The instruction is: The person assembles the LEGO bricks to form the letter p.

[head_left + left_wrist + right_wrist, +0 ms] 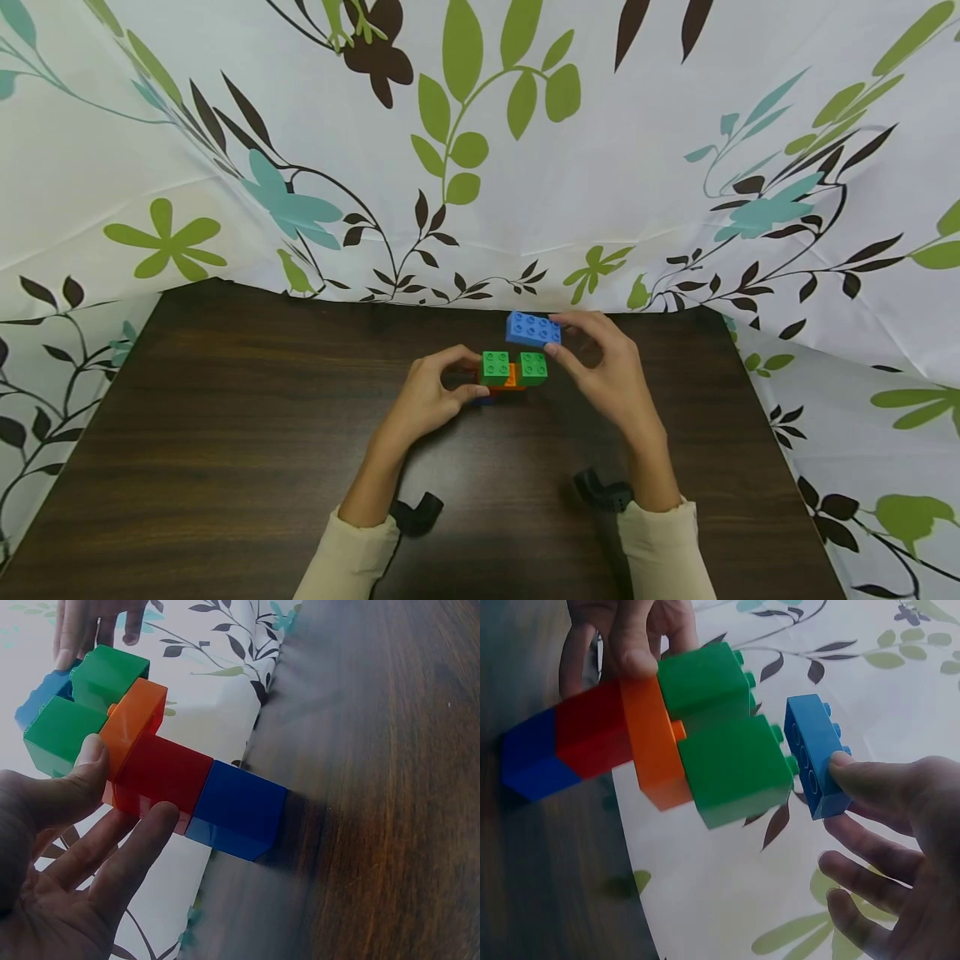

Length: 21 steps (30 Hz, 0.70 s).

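Observation:
A stack of toy building bricks stands on the dark wooden table: a dark blue brick at the bottom, a red brick above it, then an orange brick, with two green bricks side by side on top and a gap between them. My left hand holds the stack from the left, thumb by the orange brick and fingers at the red one. Between thumb and fingertips, my right hand pinches a light blue brick by one end. It hovers over the green studs, apart from them.
The table extends on both sides of the hands. A white cloth printed with leaves hangs along its back edge and sides. Black wrist devices sit near both sleeves.

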### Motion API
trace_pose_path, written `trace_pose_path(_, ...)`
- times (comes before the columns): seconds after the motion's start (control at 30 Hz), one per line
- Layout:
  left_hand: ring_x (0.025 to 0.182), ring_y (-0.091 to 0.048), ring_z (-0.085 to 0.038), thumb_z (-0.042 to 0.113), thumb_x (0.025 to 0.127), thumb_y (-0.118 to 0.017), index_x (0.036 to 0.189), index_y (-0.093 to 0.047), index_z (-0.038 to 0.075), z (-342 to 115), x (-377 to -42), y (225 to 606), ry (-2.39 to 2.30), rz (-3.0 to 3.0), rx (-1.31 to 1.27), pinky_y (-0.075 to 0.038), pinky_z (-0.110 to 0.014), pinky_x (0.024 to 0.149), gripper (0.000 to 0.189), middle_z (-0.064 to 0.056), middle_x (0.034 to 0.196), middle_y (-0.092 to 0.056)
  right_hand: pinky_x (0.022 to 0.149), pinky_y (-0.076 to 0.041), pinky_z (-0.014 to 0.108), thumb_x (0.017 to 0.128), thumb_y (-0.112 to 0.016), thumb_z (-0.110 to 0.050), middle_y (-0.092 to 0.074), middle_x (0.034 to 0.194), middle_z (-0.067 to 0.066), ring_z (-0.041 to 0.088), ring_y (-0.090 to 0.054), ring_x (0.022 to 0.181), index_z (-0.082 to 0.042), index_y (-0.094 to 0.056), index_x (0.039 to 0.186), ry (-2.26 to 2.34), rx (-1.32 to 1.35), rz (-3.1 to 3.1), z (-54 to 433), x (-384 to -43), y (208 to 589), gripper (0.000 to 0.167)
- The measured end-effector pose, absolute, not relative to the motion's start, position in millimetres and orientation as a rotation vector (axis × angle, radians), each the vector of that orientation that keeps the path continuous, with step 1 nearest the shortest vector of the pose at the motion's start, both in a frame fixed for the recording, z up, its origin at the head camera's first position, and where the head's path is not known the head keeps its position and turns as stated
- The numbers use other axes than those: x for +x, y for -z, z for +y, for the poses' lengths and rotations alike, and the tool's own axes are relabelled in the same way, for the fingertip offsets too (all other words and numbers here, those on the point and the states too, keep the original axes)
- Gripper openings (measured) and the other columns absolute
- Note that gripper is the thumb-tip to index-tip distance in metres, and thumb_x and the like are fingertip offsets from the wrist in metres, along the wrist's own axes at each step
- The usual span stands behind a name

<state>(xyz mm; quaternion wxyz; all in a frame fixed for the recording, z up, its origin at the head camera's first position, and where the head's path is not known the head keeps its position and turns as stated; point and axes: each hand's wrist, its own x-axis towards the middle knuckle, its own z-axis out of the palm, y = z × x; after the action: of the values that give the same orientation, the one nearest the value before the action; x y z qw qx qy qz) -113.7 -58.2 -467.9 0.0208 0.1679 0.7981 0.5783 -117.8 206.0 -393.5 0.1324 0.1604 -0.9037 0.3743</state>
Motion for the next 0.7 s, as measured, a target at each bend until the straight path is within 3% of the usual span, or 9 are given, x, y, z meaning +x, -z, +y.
trace_pose_path(0.17,0.111,-0.078,-0.030,0.009,0.087,-0.090,0.113,-0.076,0.010,-58.5,-113.4,467.3,-1.789,2.477,0.516,-0.061,-0.055,0.100,0.029,-0.009,0.115,-0.082,0.077,-0.061,0.042,0.091,-0.086,-0.009,-0.073,0.125,0.009,0.028,-0.067,0.104,-0.011,-0.075,0.131,-1.103,0.514,-2.630,198.7,-111.4,389.7,0.041)
trace_pose_path(0.43,0.113,-0.077,-0.030,0.011,0.088,-0.089,0.114,-0.076,0.010,-59.4,-114.4,467.9,-1.771,2.467,0.492,-0.061,-0.054,0.100,0.028,-0.010,0.117,-0.081,0.082,-0.056,0.029,0.091,-0.087,-0.012,-0.074,0.127,0.005,0.023,-0.065,0.108,-0.013,-0.075,0.130,-1.086,0.530,-2.652,191.6,-104.3,388.7,0.041)
trace_pose_path(0.7,0.114,-0.078,-0.032,0.010,0.089,-0.088,0.116,-0.075,0.009,-58.8,-114.3,469.3,-1.781,2.460,0.508,-0.063,-0.053,0.097,0.030,-0.010,0.117,-0.081,0.094,-0.058,0.046,0.091,-0.087,-0.014,-0.074,0.130,0.004,0.021,-0.062,0.118,-0.014,-0.075,0.131,-1.118,0.552,-2.666,186.1,-99.0,392.4,0.041)
